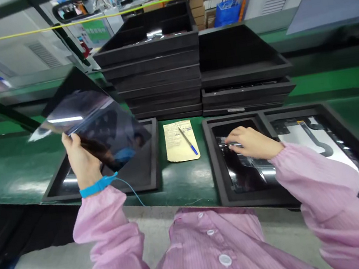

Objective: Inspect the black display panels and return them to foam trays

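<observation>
My left hand [83, 161], with a blue wrist strap [99, 186] round its wrist, grips a dark glossy display panel [95, 116] by its lower left edge. The panel is raised and tilted above the left black tray [156, 156]. A reflective sheen crosses its face, and its left corner is blurred. My right hand [249, 141] is over another glossy dark panel [243, 172] in the near compartment of the right black tray [213, 165]. Its fingers are bunched at the panel's surface; whether a thin film is between them is hard to make out.
A yellow notepad [174, 146] with a blue pen [188, 141] lies between the trays. Behind stand a tall stack of black trays [160, 76] and a lower stack [245, 76]. A white-backed panel [332, 151] lies in the right compartment. A yellow cord [132, 9] runs across above.
</observation>
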{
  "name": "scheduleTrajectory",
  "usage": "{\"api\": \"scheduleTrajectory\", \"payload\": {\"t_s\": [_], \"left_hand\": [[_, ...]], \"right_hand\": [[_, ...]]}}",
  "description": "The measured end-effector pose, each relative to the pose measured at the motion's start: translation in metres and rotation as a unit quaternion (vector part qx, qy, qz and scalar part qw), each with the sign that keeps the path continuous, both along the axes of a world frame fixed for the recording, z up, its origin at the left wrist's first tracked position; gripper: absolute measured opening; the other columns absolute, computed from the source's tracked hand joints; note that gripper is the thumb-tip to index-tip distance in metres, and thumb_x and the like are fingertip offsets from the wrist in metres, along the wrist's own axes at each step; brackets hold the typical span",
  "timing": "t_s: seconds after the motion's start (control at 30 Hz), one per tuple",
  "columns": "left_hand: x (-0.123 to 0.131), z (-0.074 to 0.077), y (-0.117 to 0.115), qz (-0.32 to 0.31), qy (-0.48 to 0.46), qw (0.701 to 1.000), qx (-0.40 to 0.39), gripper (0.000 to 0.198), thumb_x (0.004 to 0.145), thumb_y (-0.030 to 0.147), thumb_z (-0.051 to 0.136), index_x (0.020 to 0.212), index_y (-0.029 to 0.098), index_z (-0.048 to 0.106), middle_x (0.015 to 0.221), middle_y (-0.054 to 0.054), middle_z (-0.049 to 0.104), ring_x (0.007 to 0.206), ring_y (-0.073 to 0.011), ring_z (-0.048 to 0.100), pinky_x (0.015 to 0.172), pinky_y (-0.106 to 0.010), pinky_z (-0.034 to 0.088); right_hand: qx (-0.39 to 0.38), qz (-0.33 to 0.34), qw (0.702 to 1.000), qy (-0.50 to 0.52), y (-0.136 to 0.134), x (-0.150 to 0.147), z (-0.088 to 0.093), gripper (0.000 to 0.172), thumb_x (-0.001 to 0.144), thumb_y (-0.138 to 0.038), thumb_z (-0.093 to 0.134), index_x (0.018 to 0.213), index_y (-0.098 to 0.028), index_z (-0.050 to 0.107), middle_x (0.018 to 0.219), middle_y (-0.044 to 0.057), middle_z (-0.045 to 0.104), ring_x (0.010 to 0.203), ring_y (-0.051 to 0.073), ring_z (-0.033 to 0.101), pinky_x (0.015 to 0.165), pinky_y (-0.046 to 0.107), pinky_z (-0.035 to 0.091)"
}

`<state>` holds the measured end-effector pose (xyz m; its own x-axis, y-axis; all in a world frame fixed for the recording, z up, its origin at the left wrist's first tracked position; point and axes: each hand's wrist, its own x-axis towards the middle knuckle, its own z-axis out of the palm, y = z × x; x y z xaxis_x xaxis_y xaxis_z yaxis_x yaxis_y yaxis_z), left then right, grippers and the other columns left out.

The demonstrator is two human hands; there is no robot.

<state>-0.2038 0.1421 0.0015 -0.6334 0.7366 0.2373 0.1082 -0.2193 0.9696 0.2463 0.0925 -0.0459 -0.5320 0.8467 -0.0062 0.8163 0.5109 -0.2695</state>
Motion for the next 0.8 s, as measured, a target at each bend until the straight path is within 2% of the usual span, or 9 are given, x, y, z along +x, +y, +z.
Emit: {"api": "scheduleTrajectory", "payload": {"t_s": [0.1, 0.17, 0.27, 0.37, 0.5, 0.6, 0.7, 0.77, 0.8], "left_hand": [[-0.033, -0.017, 0.017, 0.022, 0.051, 0.995, -0.085, 0.034, 0.094, 0.019, 0.049, 0.127, 0.013, 0.052, 0.136, -0.003, 0.056, 0.131, -0.0181, 0.046, 0.116, -0.041, 0.029], [-0.043, -0.033, 0.023, 0.005, 0.084, 0.985, -0.150, 0.029, 0.091, 0.022, 0.056, 0.118, 0.012, 0.058, 0.130, -0.009, 0.058, 0.124, -0.0223, 0.053, 0.108, -0.047, 0.038], [-0.045, -0.057, 0.030, -0.038, 0.132, 0.963, -0.231, 0.028, 0.089, 0.031, 0.061, 0.111, 0.014, 0.062, 0.119, -0.009, 0.063, 0.110, -0.0235, 0.060, 0.094, -0.048, 0.049], [-0.036, -0.068, 0.030, -0.064, 0.174, 0.944, -0.274, 0.028, 0.090, 0.033, 0.060, 0.111, 0.014, 0.062, 0.115, -0.008, 0.064, 0.105, -0.0218, 0.062, 0.091, -0.045, 0.051], [-0.017, -0.051, 0.014, -0.059, 0.244, 0.934, -0.253, 0.031, 0.087, 0.026, 0.062, 0.116, 0.014, 0.061, 0.133, -0.013, 0.054, 0.129, -0.0294, 0.046, 0.109, -0.055, 0.033], [0.010, -0.027, -0.009, -0.096, 0.284, 0.936, -0.186, 0.041, 0.085, 0.021, 0.059, 0.125, 0.013, 0.057, 0.142, -0.017, 0.047, 0.140, -0.0297, 0.033, 0.117, -0.049, 0.018], [0.052, -0.014, -0.037, -0.217, 0.293, 0.923, -0.126, 0.039, 0.087, 0.027, 0.057, 0.124, 0.015, 0.060, 0.134, -0.014, 0.058, 0.130, -0.0248, 0.048, 0.114, -0.040, 0.028], [0.086, -0.017, -0.053, -0.310, 0.283, 0.902, -0.097, 0.040, 0.088, 0.034, 0.057, 0.125, 0.018, 0.060, 0.132, -0.010, 0.061, 0.126, -0.0231, 0.053, 0.111, -0.038, 0.035], [0.104, -0.022, -0.059, -0.357, 0.269, 0.891, -0.081, 0.043, 0.088, 0.037, 0.057, 0.127, 0.020, 0.058, 0.135, -0.010, 0.059, 0.128, -0.0226, 0.052, 0.111, -0.037, 0.036]], "right_hand": [[-0.090, 0.110, 0.989, -0.037, -0.016, -0.011, -0.003, 0.017, 0.080, -0.016, 0.055, 0.083, -0.022, 0.070, 0.095, 0.005, 0.066, 0.102, 0.025, 0.056, 0.089, 0.042, 0.048], [-0.127, 0.179, 0.974, -0.055, -0.030, -0.016, -0.004, 0.024, 0.070, -0.008, 0.060, 0.086, -0.024, 0.070, 0.097, 0.003, 0.066, 0.109, 0.025, 0.055, 0.094, 0.041, 0.047], [-0.123, 0.228, 0.963, -0.079, -0.046, -0.018, -0.013, 0.046, 0.056, 0.001, 0.060, 0.096, -0.020, 0.068, 0.109, 0.008, 0.063, 0.124, 0.037, 0.045, 0.103, 0.059, 0.038], [-0.086, 0.258, 0.958, -0.089, -0.049, -0.020, -0.022, 0.058, 0.049, 0.005, 0.062, 0.104, -0.016, 0.064, 0.112, 0.012, 0.060, 0.121, 0.042, 0.045, 0.106, 0.071, 0.026], [-0.053, 0.305, 0.947, -0.085, -0.040, -0.028, -0.020, 0.057, 0.043, 0.014, 0.063, 0.090, -0.017, 0.068, 0.103, 0.010, 0.061, 0.106, 0.034, 0.054, 0.108, 0.066, 0.028], [-0.061, 0.328, 0.941, -0.065, -0.028, -0.031, -0.007, 0.043, 0.041, 0.014, 0.069, 0.067, -0.020, 0.067, 0.093, 0.003, 0.062, 0.105, 0.029, 0.055, 0.109, 0.062, 0.029], [-0.095, 0.339, 0.936, -0.023, -0.005, -0.022, 0.022, 0.028, 0.057, 0.001, 0.077, 0.066, -0.024, 0.067, 0.075, -0.005, 0.062, 0.090, 0.017, 0.061, 0.110, 0.052, 0.035], [-0.117, 0.322, 0.939, 0.033, 0.013, -0.009, 0.050, 0.009, 0.075, -0.018, 0.074, 0.071, -0.024, 0.069, 0.069, -0.006, 0.063, 0.075, 0.012, 0.063, 0.101, 0.040, 0.046], [-0.120, 0.302, 0.943, 0.068, 0.021, -0.002, 0.066, 0.009, 0.082, -0.028, 0.070, 0.075, -0.023, 0.071, 0.072, -0.004, 0.066, 0.072, 0.011, 0.063, 0.092, 0.034, 0.051]]}}
